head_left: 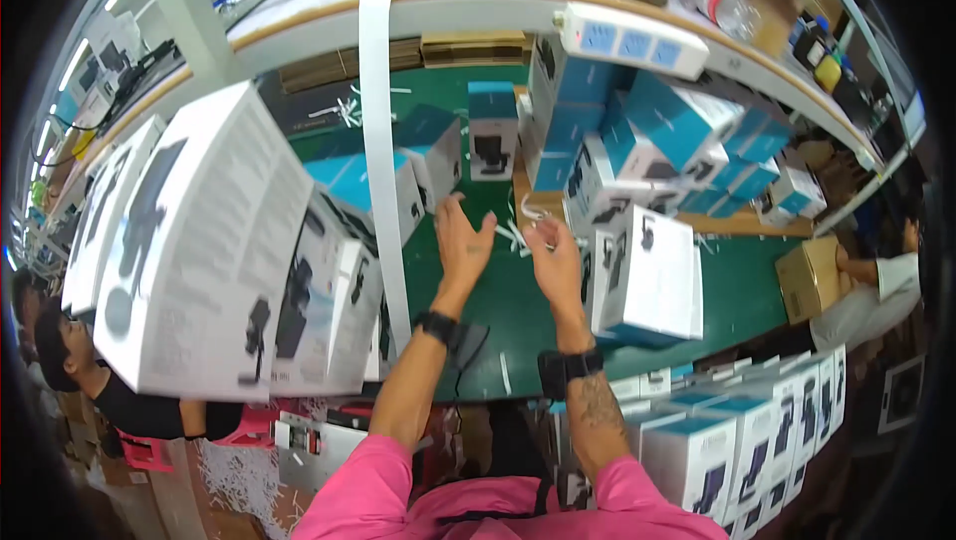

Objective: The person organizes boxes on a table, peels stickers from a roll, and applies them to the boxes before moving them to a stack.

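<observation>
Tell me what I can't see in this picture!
Head view:
Whether the right hand holds anything: too small and blurred.
Part of a blue-topped box: hidden behind the hanging white strip.
The co-worker at right: partly cut off by the dark edge.
Inside the brown carton: hidden by its walls.

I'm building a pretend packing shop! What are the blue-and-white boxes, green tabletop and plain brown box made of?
Blue-and-white boxes: probably thin cardboard, smooth and printed, with crisp folded edges. Green tabletop: maybe rubber or plastic, smooth and evenly coloured; I can't tell which. Brown box: likely cardboard, plain, dull tan.
</observation>
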`<state>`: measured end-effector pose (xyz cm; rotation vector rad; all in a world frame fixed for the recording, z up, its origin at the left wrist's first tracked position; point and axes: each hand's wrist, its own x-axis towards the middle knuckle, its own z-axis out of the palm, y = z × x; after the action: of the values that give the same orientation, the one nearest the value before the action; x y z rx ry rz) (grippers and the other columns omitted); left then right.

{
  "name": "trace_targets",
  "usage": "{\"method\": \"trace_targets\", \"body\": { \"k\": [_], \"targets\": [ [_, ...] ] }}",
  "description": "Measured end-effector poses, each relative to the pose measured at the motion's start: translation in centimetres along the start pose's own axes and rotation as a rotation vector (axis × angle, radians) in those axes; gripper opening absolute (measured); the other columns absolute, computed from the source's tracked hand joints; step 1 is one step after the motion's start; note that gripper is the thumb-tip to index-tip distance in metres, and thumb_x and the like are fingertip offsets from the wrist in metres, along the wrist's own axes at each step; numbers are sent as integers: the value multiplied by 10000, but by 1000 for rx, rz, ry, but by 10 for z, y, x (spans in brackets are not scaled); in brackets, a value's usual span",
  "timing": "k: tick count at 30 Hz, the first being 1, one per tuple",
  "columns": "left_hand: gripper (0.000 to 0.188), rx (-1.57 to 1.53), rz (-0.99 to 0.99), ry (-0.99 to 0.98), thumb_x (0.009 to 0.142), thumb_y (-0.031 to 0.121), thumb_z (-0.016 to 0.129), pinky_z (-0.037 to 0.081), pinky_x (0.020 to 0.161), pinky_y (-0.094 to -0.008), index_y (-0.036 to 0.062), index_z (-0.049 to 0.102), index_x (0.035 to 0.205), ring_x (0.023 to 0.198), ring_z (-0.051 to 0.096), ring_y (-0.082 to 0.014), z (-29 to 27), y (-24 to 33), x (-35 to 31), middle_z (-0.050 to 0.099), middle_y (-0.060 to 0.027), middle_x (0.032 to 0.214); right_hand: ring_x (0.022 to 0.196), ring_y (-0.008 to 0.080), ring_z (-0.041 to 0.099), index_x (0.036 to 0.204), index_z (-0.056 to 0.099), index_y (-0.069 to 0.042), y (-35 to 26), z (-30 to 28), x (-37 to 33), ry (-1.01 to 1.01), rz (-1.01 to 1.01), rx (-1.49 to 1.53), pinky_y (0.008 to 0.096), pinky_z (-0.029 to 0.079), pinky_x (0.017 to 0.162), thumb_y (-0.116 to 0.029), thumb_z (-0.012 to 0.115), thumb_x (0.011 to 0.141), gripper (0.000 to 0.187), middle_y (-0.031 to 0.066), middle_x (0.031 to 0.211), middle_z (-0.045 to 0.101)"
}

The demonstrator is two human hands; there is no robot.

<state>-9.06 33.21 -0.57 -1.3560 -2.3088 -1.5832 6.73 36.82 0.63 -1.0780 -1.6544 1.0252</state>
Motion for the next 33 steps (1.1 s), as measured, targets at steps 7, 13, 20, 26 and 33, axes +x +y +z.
{"method": "trace_targets", "body": {
  "k": [7, 13, 20, 26, 33],
  "targets": [
    [1071, 657, -27, -43, 701, 649, 691, 85, 1107, -721, -34, 372, 1461, 1430, 203, -516, 51, -55, 182, 237, -403, 1505, 1136, 490, 555, 1316, 454, 109, -5, 107, 242, 166, -321, -479, 525, 458, 965, -539, 734, 770, 892, 333, 1227, 576],
    [945, 555, 108, -249, 648, 634, 734, 267, 1075, -654, 89, 519, 1389, 1335, 401, -444, 87, -187, 227, 455, -226, 1454, 1172, 469, 543, 1386, 403, 44, 46, 150, 308, -254, 82, -848, 531, 454, 981, -560, 751, 716, 967, 318, 1272, 549],
    [768, 429, -65, 30, 696, 602, 675, 390, 893, -615, 65, 609, 1242, 1167, 512, -459, 110, -157, 221, 605, -234, 1214, 1213, 445, 529, 1469, 343, -32, 20, 141, 283, -320, 136, -833, 538, 450, 1000, -584, 771, 652, 1075, 300, 1325, 518],
    [937, 595, -233, 282, 629, 467, 793, 274, 1027, -619, 21, 465, 1385, 1222, 373, -550, 3, 22, 163, 390, -411, 1312, 1213, 498, 481, 1492, 90, 132, -8, 88, 181, -210, 64, -630, 509, 429, 1019, -449, 855, 557, 1341, 343, 1282, 508],
    [1192, 355, 83, 230, 678, 415, 826, 247, 1023, -629, 73, 118, 1573, 1250, 294, -535, -58, 80, -33, 226, -359, 1397, 1274, 497, 388, 1489, -3, 139, -4, -21, -59, 51, 14, -534, 521, 312, 1097, -328, 871, 559, 1359, 364, 1367, 387]
  ]
}}
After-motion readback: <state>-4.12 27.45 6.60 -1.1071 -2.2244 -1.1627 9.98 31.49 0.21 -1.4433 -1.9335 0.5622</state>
